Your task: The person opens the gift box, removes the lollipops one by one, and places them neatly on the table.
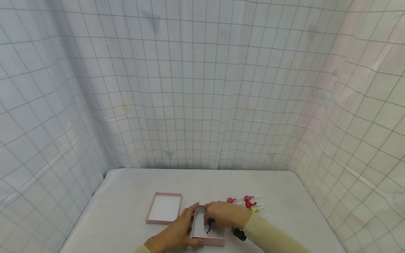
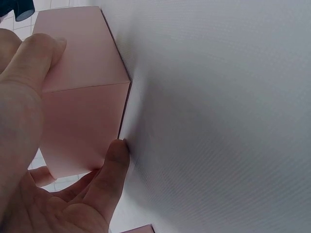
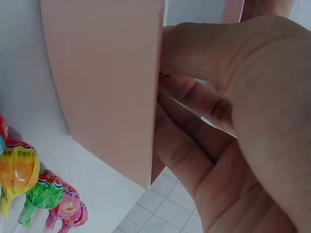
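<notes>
An open pink box [image 1: 209, 241] with a white inside stands near the table's front edge. My left hand [image 1: 178, 230] grips its left side, thumb at the near end and fingers along the side; the left wrist view shows thumb and fingers spanning a corner of the box [image 2: 85, 114]. My right hand [image 1: 226, 214] reaches over the right wall into the box, fingers curled. Below its fingers shows a small dark thing [image 1: 210, 222] with a thin tail, seemingly a dark-wrapped lollipop. In the right wrist view, the box wall [image 3: 102, 73] hides the fingertips of the right hand [image 3: 233, 121].
The pink-edged lid [image 1: 164, 208], white inside up, lies left of the box. Several wrapped lollipops [image 1: 248, 204] with white sticks lie to the right; a yellow one [image 3: 19, 170] and a green one [image 3: 43, 194] show close to the box. A gridded curtain surrounds the table.
</notes>
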The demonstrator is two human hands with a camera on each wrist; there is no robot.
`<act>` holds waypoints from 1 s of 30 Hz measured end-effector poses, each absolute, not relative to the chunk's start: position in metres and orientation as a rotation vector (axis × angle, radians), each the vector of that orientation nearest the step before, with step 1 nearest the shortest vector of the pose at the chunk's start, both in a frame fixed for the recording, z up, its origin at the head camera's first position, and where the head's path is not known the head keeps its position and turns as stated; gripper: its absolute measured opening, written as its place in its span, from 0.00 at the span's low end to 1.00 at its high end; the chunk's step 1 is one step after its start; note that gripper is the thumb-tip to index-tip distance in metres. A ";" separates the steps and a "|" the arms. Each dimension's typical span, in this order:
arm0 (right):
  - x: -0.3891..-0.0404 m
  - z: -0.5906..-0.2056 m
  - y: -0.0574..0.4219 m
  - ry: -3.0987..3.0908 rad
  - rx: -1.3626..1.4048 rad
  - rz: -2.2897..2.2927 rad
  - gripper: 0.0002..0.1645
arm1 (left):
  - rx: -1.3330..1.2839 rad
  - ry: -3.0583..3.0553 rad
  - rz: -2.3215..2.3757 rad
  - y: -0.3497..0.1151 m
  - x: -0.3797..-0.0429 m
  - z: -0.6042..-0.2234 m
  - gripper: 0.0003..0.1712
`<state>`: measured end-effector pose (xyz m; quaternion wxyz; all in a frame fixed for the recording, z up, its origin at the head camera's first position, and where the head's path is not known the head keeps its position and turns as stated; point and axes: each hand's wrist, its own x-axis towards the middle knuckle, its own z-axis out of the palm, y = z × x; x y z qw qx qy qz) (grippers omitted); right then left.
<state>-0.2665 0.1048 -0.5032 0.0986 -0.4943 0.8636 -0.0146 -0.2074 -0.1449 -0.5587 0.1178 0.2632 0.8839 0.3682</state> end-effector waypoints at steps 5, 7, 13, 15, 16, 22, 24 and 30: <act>-0.264 -0.499 0.112 2.575 -1.435 -0.118 0.13 | 0.757 2.568 1.083 -0.145 -0.209 -0.560 0.74; -0.262 -0.498 0.116 2.582 -1.404 -0.164 0.13 | 0.758 2.564 1.087 -0.146 -0.209 -0.560 0.74; -0.261 -0.497 0.126 2.588 -1.341 -0.306 0.13 | 0.751 2.533 1.118 -0.146 -0.211 -0.561 0.74; -0.261 -0.496 0.128 2.597 -1.328 -0.349 0.12 | 0.752 2.528 1.122 -0.146 -0.211 -0.561 0.74; -0.260 -0.495 0.129 2.599 -1.323 -0.374 0.12 | 0.753 2.528 1.121 -0.146 -0.211 -0.560 0.74; -0.258 -0.492 0.139 2.627 -1.358 -0.501 0.09 | 0.776 2.563 1.096 -0.146 -0.209 -0.556 0.74; -0.257 -0.493 0.142 2.635 -1.374 -0.541 0.09 | 0.777 2.563 1.098 -0.146 -0.208 -0.555 0.74; -0.254 -0.498 0.153 2.646 -1.401 -0.661 0.08 | 0.743 2.540 1.106 -0.146 -0.208 -0.554 0.74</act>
